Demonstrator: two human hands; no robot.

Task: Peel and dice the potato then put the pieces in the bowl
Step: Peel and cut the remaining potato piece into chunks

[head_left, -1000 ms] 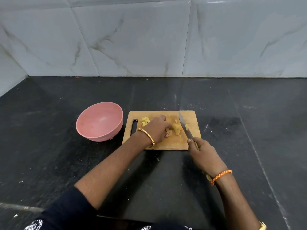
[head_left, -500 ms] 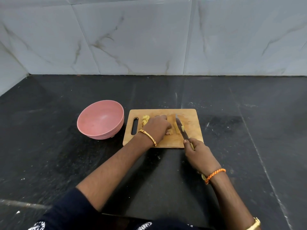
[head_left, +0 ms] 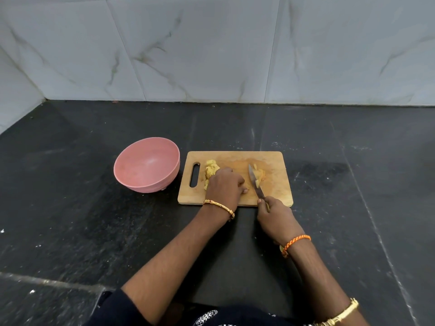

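Starting left of the cutting board, the pink bowl sits on the black table just beside the board's handle slot, with no pieces showing inside it. On the board's left part lies a pile of diced potato, and the left hand rests curled over its near edge; what its grip holds, if anything, I cannot tell. Right of that hand, the knife stands against a few more potato pieces at mid-board, one sticking to the blade. The right hand, at the board's near edge, has its grip closed round the knife handle. The pieces look light, firm and wet, likely slippery and clingy; scooping them from below or sweeping them with the blade should serve better than pinching.
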